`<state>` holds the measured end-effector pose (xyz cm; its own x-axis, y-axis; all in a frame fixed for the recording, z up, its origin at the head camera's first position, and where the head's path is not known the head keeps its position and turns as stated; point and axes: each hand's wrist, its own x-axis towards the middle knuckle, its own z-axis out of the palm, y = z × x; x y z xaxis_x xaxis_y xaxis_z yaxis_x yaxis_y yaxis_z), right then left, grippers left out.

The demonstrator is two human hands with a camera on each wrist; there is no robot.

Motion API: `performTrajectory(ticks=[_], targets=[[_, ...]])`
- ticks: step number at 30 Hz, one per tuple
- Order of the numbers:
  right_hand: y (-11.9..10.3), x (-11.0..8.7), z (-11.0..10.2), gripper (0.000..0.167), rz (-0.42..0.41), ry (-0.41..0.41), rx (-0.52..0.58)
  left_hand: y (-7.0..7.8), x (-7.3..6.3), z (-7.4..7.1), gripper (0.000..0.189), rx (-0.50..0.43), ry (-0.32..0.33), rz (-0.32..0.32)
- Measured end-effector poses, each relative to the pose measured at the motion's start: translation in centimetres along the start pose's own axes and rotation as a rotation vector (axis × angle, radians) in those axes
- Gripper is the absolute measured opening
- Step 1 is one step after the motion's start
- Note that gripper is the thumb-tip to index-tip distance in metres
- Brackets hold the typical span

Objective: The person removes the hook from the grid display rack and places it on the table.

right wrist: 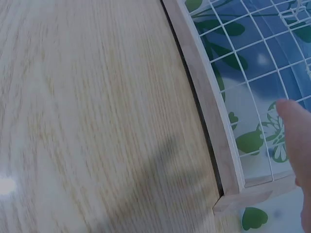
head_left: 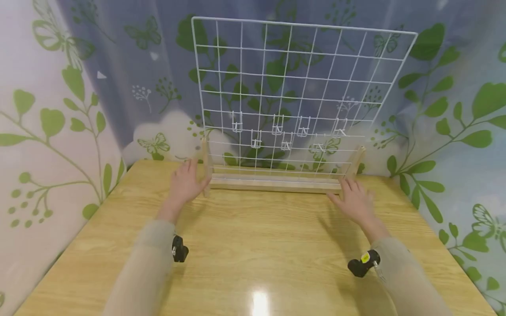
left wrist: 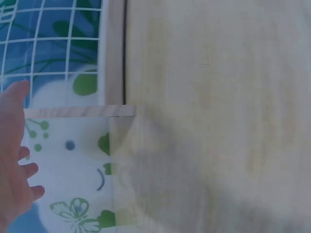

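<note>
A white wire grid panel [head_left: 283, 77] rises from a wooden stand [head_left: 272, 184] at the back of the table. Several small white wire hooks [head_left: 277, 129] hang on its lower rows. My left hand [head_left: 185, 182] is beside the stand's left side piece [head_left: 205, 164], its fingers extended and its thumb reaching toward the wood. At the other end, my right hand [head_left: 356, 201] hovers with spread fingers by the right side piece [head_left: 357, 161]. In the left wrist view, the left thumb [left wrist: 17, 92] overlaps the panel's edge. Neither hand grips anything.
The wood-grain table [head_left: 269, 237] stretches from the stand toward me, with a bright light reflection near the front. A curtain with green leaves and butterflies [head_left: 158, 79] hangs behind and along both sides. Black wrist cameras [head_left: 179, 249] sit on both sleeves.
</note>
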<state>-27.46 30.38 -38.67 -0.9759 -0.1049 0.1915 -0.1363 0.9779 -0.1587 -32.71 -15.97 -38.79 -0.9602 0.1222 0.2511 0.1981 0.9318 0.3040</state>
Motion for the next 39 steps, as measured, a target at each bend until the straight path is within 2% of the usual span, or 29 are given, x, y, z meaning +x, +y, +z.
performTrajectory(ticks=[3, 9, 13, 16, 19, 24, 30, 39], targets=[[-0.2, 0.2, -0.1, 0.071, -0.012, 0.002, 0.021, -0.1, 0.9, -0.8, 0.072, -0.096, 0.042, -0.027], [-0.4, 0.8, -0.3, 0.055, -0.055, 0.029, 0.053, 0.4, 2.9, -2.7, 0.068, -0.345, 0.078, -0.132], [-0.8, 1.1, -0.9, 0.05, -0.057, 0.027, 0.122, 1.2, 4.3, -3.3, 0.07, -0.427, 0.07, -0.159], [-1.4, 1.4, -1.5, 0.048, -0.065, 0.011, 0.148, 1.6, 5.2, -3.5, 0.07, -0.422, 0.033, -0.17], [-2.2, 1.6, -2.1, 0.047, -0.087, -0.012, 0.128, 2.0, 5.9, -3.5, 0.068, -0.396, -0.004, -0.165], [-3.0, 1.5, -2.6, 0.042, -0.125, -0.007, 0.091, 2.5, 6.6, -3.9, 0.063, -0.394, -0.007, -0.158], [-3.1, 2.2, -2.9, 0.038, -0.154, 0.038, 0.078, 2.8, 6.7, -4.7, 0.054, -0.397, -0.015, -0.193], [-3.8, 3.3, -4.5, 0.04, -0.173, 0.059, 0.1, 2.7, 6.2, -4.5, 0.047, -0.366, -0.05, -0.217]])
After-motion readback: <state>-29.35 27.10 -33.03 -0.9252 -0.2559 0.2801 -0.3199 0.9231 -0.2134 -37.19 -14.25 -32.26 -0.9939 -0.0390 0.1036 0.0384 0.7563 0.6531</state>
